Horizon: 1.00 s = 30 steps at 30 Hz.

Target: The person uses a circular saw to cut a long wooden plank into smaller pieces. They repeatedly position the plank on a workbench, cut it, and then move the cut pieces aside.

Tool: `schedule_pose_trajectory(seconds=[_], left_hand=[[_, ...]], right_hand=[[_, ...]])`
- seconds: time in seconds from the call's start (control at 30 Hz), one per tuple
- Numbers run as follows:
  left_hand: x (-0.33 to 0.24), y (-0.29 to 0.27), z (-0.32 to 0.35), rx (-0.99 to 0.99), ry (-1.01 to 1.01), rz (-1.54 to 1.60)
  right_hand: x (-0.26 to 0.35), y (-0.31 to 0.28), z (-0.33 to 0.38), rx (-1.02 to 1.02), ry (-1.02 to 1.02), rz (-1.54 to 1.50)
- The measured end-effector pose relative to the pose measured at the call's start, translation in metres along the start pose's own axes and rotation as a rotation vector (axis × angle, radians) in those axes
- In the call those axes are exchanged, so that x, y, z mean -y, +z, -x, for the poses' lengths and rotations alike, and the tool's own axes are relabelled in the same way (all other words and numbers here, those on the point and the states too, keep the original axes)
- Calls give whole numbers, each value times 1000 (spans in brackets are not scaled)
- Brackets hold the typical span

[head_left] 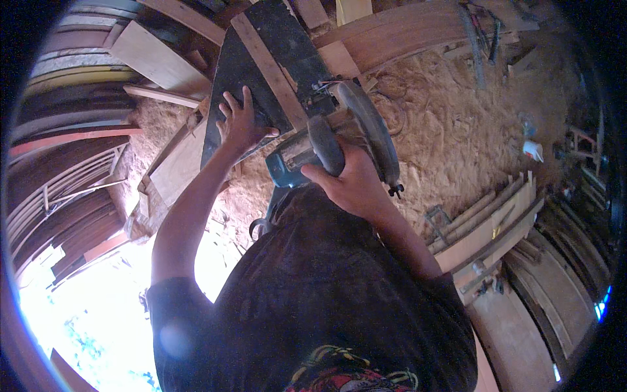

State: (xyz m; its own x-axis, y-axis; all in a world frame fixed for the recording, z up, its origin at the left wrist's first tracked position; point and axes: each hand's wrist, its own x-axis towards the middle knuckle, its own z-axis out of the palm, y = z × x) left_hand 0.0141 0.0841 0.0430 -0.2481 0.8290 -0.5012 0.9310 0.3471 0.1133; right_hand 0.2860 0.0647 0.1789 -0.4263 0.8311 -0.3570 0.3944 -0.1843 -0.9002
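Note:
My right hand (356, 183) is wrapped round the grip of a circular saw (366, 124), whose rounded grey guard points away to the right. The saw's teal motor end (282, 171) sits close to my body. My left hand (240, 124) lies with fingers spread on a dark board (225, 72), to the left of the saw. A narrow wooden strip (264, 62) runs lengthwise on the board, its near end by the saw. The blade and the saw's underside are hidden.
Sawdust (444, 124) covers the ground to the right. Stacked planks (490, 222) lie at the lower right, and more timber (72, 189) lines the left. A pale board (157, 59) leans at the upper left. Hand tools (483, 39) rest at the far right.

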Motion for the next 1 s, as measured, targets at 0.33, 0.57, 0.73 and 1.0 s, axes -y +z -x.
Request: schedule_pose_trajectory(seconds=[0.33,0.57,0.73,1.0], left_hand=[[0,-1,3,-16,12,-37],[25,24,-6,-66,59,-124],[21,17,2,-57,82,-55],[35,37,-9,3,83,-176]], right_hand=[[3,1,-33,27,-66,-37],[10,5,-60,50,-71,-106],[16,7,-71,51,-62,-119],[23,12,-89,34,-83,-127]])
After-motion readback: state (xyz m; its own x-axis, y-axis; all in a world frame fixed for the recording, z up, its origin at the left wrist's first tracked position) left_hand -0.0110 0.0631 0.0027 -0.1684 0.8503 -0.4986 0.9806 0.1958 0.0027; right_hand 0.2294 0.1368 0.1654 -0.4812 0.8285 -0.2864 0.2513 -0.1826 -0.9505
